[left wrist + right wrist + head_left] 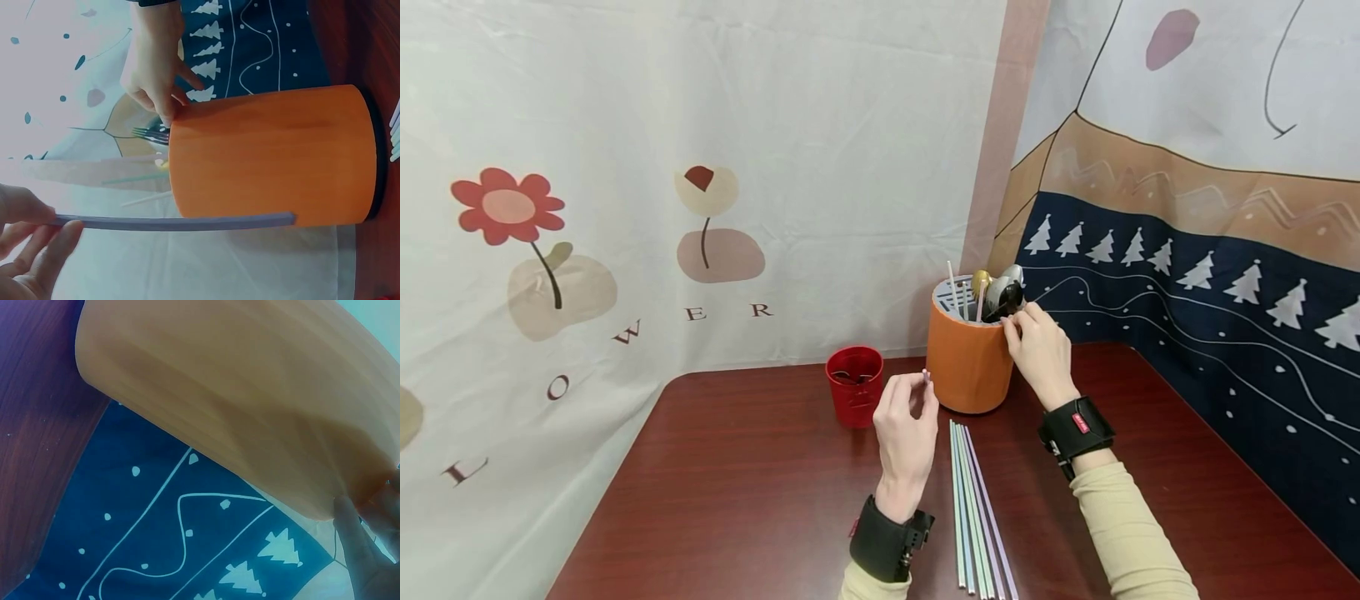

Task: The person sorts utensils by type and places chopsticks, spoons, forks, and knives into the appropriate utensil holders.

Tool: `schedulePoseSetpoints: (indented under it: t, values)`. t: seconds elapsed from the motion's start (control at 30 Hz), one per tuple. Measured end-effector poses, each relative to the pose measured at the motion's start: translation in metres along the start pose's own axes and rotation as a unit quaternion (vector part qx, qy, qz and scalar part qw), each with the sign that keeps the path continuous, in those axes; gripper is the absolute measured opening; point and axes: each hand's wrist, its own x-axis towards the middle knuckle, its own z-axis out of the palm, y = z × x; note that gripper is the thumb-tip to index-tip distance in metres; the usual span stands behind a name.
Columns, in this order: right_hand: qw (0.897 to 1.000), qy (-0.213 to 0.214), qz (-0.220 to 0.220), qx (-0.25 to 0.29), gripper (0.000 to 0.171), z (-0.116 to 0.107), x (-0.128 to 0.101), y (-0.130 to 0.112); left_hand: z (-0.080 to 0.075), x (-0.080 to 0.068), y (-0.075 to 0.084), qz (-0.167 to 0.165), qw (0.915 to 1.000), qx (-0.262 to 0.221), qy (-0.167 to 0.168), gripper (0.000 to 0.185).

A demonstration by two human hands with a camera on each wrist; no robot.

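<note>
Straw [169, 222], pinched by left hand [906, 429], shows full-length only at the wrist; right hand [1037, 350] grips holder [967, 358] rim.

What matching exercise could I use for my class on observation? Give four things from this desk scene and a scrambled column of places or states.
Things:
1. orange holder
2. red cup
3. loose straws
4. purple straw

Places or states:
A. lying flat on the table between the forearms
B. pinched in the left hand
C. touched at its rim by the right hand
D. standing left of the holder, untouched

Pairs: 1-C, 2-D, 3-A, 4-B
</note>
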Motion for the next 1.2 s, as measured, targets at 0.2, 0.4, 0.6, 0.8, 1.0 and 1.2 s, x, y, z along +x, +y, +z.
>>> schedulePoseSetpoints:
  t: [0.2,0.4,0.6,0.8,1.0,1.2]
  values:
    - [1.000,0.003,-0.004,0.001,0.023,0.000,0.000,0.000,0.004,0.003,0.002,0.044,0.9977,-0.031,0.040,0.014]
    - [1.000,0.001,-0.003,0.002,0.022,0.000,0.000,0.000,0.006,0.007,0.004,0.072,0.9933,-0.057,0.070,0.015]
    - [1.000,-0.003,0.001,0.001,0.023,0.000,0.000,0.000,0.009,0.016,0.005,0.127,0.9852,-0.051,0.103,0.019]
    - [1.000,-0.003,0.002,0.001,0.023,-0.001,0.000,0.000,0.013,0.029,0.010,0.154,0.9792,-0.058,0.118,0.019]
    - [1.000,-0.001,0.001,0.003,0.023,-0.002,-0.001,0.002,0.019,0.038,0.015,0.163,0.9770,-0.066,0.120,0.018]
    - [1.000,-0.004,0.005,0.004,0.023,-0.002,-0.001,0.003,0.030,0.047,0.014,0.153,0.9811,-0.073,0.093,0.018]
